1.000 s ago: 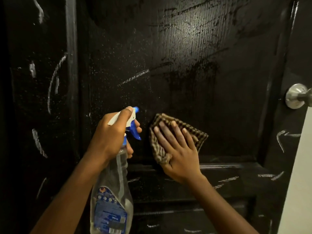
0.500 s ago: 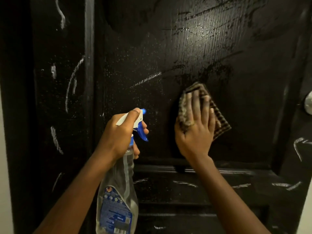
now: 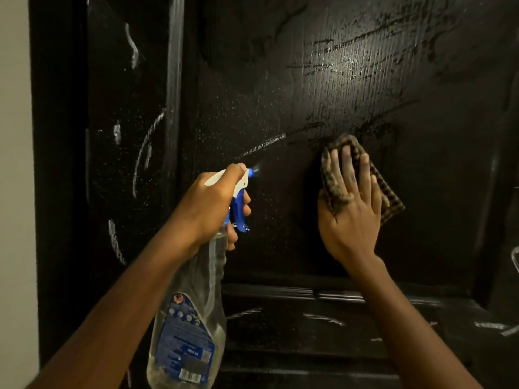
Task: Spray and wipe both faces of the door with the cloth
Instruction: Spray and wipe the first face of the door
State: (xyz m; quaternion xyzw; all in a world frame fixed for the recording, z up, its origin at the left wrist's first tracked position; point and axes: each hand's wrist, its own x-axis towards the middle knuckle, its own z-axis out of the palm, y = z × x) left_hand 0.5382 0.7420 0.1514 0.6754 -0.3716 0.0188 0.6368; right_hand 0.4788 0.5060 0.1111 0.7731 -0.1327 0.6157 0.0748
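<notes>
The checked cloth (image 3: 390, 204) is pressed flat against the black door (image 3: 365, 80) by the right hand (image 3: 351, 220). The fingers are straight and slightly spread, and a fold of cloth is bunched over the thumb side. Compared with a second ago, the cloth is seen higher and farther right on the panel, away from the lower moulding (image 3: 309, 290).

The bottle (image 3: 196, 304) is gripped round its neck by the left hand (image 3: 207, 203), with fingers curled on the blue trigger (image 3: 238, 211). It is held left of the cloth and apart from it. A pale blur, possibly mist, is now seen at the nozzle (image 3: 254, 172), where none was visible before.

White streaks (image 3: 269, 143) and fine droplets are scattered over the door's left part. A pale wall (image 3: 14, 192) is seen at the left edge.
</notes>
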